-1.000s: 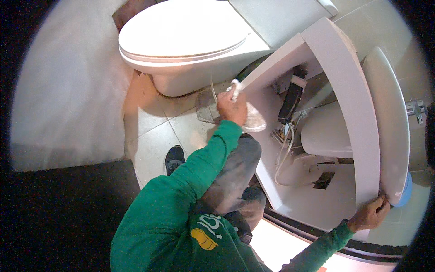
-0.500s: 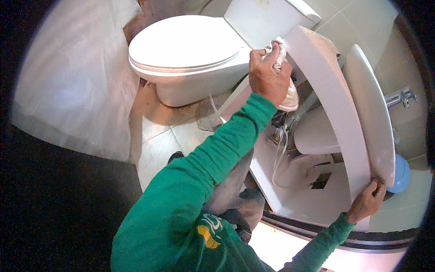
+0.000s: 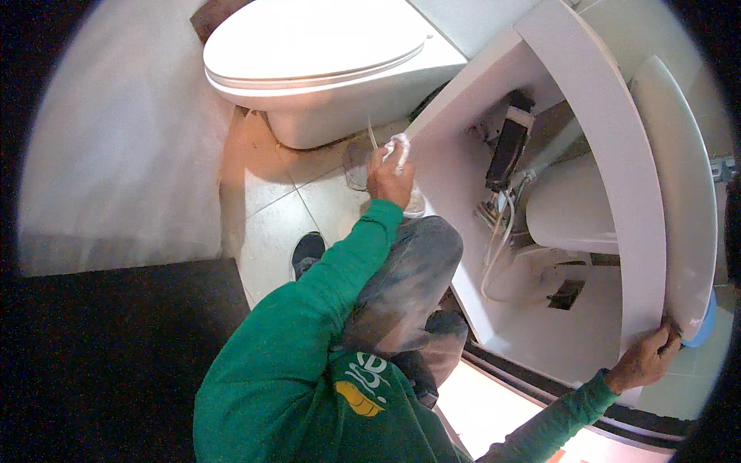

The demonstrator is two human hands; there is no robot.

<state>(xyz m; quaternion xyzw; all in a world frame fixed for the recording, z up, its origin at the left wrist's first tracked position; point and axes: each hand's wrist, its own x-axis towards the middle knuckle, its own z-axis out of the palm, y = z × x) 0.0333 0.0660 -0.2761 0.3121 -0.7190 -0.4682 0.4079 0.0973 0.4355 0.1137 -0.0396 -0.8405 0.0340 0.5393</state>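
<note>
My left hand (image 3: 391, 184) is closed around a bunched white cloth (image 3: 400, 150), low over the floor between the toilet and the white vanity cabinet (image 3: 610, 147). Part of the cloth hangs below the fingers beside my knee. At the lower right, my right hand (image 3: 647, 359) has its fingers bent around the near end of the white washbasin (image 3: 679, 201) at the cabinet's curved edge. Inside the open cabinet are a dark oblong device (image 3: 507, 154), pale hoses (image 3: 502, 243) and the rounded white basin underside (image 3: 567, 204).
A white toilet (image 3: 316, 46) with its lid down stands at the upper left. Translucent sheeting (image 3: 116, 154) hangs at the left. A blue round object (image 3: 701, 320) shows behind the basin, and a dark sill (image 3: 532, 378) runs below the cabinet. Pale tiles (image 3: 262, 208) cover the floor.
My left hand has moved with the cloth away from the cabinet's upper opening, down and left toward the floor, uncovering the dark device. The view has shifted; my right hand keeps its place on the basin edge.
</note>
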